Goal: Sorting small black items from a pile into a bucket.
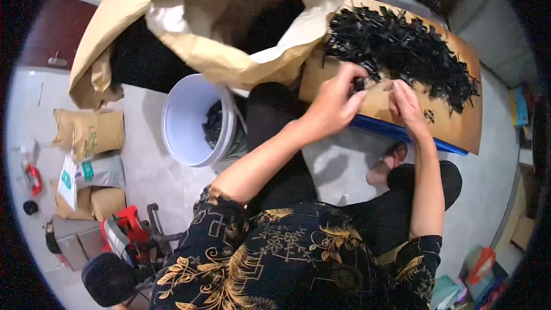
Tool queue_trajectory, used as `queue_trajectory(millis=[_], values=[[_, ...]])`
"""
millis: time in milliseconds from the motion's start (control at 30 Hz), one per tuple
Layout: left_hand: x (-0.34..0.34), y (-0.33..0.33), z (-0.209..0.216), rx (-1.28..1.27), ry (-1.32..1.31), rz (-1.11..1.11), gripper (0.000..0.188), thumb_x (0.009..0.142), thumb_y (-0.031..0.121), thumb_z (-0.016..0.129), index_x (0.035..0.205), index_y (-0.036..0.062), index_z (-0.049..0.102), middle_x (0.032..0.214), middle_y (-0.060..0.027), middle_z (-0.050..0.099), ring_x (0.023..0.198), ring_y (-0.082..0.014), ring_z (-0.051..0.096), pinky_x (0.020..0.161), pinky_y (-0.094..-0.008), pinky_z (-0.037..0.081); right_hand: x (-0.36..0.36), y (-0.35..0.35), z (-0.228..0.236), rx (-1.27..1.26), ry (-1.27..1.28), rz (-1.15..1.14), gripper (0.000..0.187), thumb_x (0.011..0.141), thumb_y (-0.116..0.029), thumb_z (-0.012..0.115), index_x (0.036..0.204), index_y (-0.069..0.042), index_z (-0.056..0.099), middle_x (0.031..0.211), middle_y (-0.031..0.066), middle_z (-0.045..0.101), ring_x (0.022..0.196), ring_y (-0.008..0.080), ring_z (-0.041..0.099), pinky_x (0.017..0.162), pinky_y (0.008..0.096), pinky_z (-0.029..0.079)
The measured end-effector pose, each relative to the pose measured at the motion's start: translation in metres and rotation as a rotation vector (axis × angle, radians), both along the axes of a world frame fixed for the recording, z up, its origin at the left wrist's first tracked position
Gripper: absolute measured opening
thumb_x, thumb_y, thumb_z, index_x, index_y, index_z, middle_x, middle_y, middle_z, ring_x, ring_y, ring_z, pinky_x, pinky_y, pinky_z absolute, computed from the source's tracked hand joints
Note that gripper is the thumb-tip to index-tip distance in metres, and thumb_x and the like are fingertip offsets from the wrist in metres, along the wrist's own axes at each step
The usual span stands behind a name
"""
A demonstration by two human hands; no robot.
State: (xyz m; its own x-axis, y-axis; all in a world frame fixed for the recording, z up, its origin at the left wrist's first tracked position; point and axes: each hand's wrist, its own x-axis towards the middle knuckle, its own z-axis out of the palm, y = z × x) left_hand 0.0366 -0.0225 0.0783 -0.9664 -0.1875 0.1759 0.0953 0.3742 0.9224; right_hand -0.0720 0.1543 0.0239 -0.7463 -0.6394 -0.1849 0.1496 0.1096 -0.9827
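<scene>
A heap of small black plastic pieces with thin stems (402,49) covers the far part of a brown board (465,132). At the board's near edge, my left hand (338,97) is closed, with a black plastic piece (358,84) between thumb and fingers. My right hand (406,106) is just to its right, fingertips pinched together and turned toward the left hand. What the right fingertips hold is too small and blurred to make out. A few tiny black bits (429,116) lie on the board beside my right hand.
Left of my leg stands a white bucket (178,117) with black pieces inside. A large open brown paper sack (229,63) rises behind it. Several filled bags (97,132) and a red-and-black machine (123,232) sit on the floor at left. Coloured bags (476,270) lie lower right.
</scene>
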Motion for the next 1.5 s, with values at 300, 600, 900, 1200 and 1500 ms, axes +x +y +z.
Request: queue_trajectory(millis=[300, 600, 900, 1200, 1500], values=[[0.211, -0.187, -0.009, -0.627, -0.162, 0.507, 0.029, 0.083, 0.004, 0.053, 0.11, 0.0049, 0.045, 0.091, -0.0121, 0.056, 0.077, -0.018, 0.055, 0.068, -0.0301, 0.045, -0.03, 0.039, -0.021, 0.086, 0.099, -0.46, 0.022, 0.089, -0.031, 0.05, 0.08, -0.011, 0.051, 0.051, -0.0079, 0.034, 0.04, 0.0027, 0.03, 0.035, 0.0202, 0.021], [0.163, -0.179, 0.012, -1.026, 0.024, 0.413, 0.031, 0.077, -0.001, 0.057, 0.108, 0.001, 0.051, 0.099, -0.0191, 0.056, 0.089, -0.0321, 0.057, 0.079, -0.0363, 0.044, -0.052, 0.123, -0.074, 0.577, 0.606, -0.709, 0.022, 0.082, -0.02, 0.051, 0.091, 0.0, 0.054, 0.068, 0.0131, 0.056, 0.066, 0.0243, 0.056, 0.062, 0.0366, 0.045], [0.026, -0.018, 0.02, -0.544, 0.354, -0.282, 0.018, 0.076, -0.002, 0.056, 0.093, 0.0019, 0.058, 0.082, -0.0162, 0.06, 0.071, -0.0301, 0.06, 0.065, -0.0334, 0.049, -0.051, 0.093, -0.067, 0.504, 0.779, -0.582, 0.018, 0.08, -0.015, 0.054, 0.091, -0.002, 0.058, 0.072, 0.0157, 0.059, 0.066, 0.0248, 0.058, 0.062, 0.0344, 0.046], [-0.061, -0.001, -0.066, 0.052, -0.238, -0.464, 0.034, 0.083, 0.014, 0.055, 0.114, 0.0024, 0.047, 0.1, -0.0119, 0.058, 0.088, -0.0224, 0.058, 0.074, -0.0342, 0.048, -0.038, -0.004, -0.054, 0.442, 0.457, -0.64, 0.049, 0.077, -0.036, 0.065, 0.103, 0.003, 0.052, 0.084, 0.0153, 0.062, 0.075, 0.024, 0.06, 0.068, 0.0343, 0.047], [-0.077, 0.021, -0.095, -0.028, -0.086, -0.358, 0.054, 0.079, 0.016, 0.059, 0.128, 0.0127, 0.035, 0.114, -0.0202, 0.048, 0.098, -0.0318, 0.056, 0.081, -0.0379, 0.047, -0.052, -0.006, -0.078, 0.27, 0.287, -0.568, 0.029, 0.08, -0.027, 0.063, 0.09, 0.0, 0.056, 0.066, 0.0021, 0.056, 0.056, 0.0084, 0.05, 0.05, 0.0242, 0.041]])
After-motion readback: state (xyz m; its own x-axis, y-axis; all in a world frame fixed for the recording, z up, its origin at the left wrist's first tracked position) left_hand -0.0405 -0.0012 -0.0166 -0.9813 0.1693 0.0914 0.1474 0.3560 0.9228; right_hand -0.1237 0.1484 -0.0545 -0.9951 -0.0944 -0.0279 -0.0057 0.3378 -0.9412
